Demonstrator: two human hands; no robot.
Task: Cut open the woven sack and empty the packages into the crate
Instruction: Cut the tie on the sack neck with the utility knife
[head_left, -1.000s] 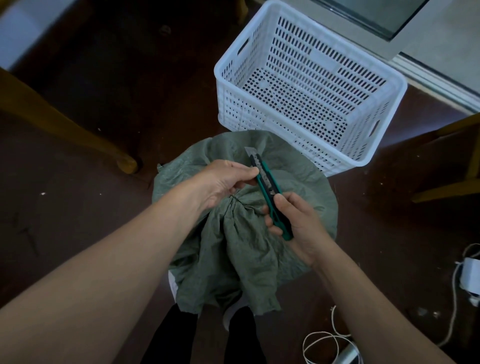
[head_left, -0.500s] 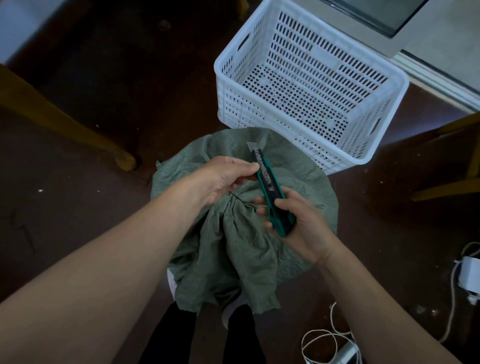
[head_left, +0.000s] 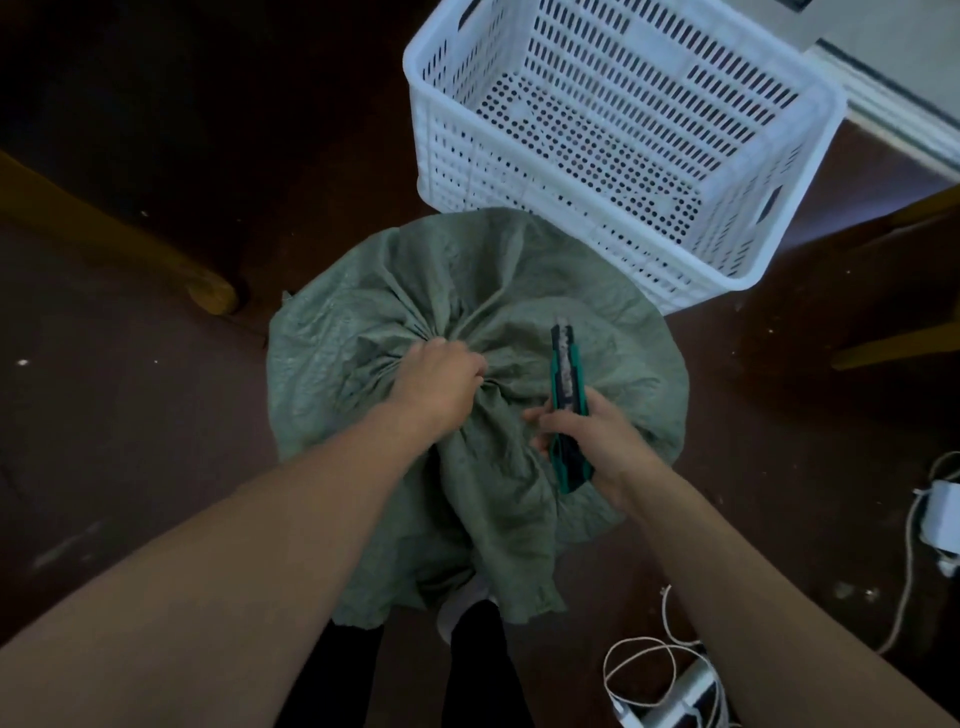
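A green woven sack (head_left: 363, 332) stands on the dark floor in front of me, its neck bunched together at the top. My left hand (head_left: 441, 384) grips that gathered neck. My right hand (head_left: 592, 431) holds a green and black utility knife (head_left: 566, 374) just right of the neck, pointing away from me; its blade does not show. The white perforated crate (head_left: 779, 156) sits behind the sack, touching it, with nothing inside. The sack's contents are hidden.
A wooden furniture leg (head_left: 208, 291) rests on the floor to the left. White cords (head_left: 639, 670) and a white adapter (head_left: 943, 514) lie at the lower right. Another wooden piece (head_left: 893, 343) is at the right. My dark trouser legs (head_left: 478, 665) stand below the sack.
My right hand has drawn the knife away from the neck, to the right and toward me. The left hand has shifted on the bunched neck. The camera view has tilted down.
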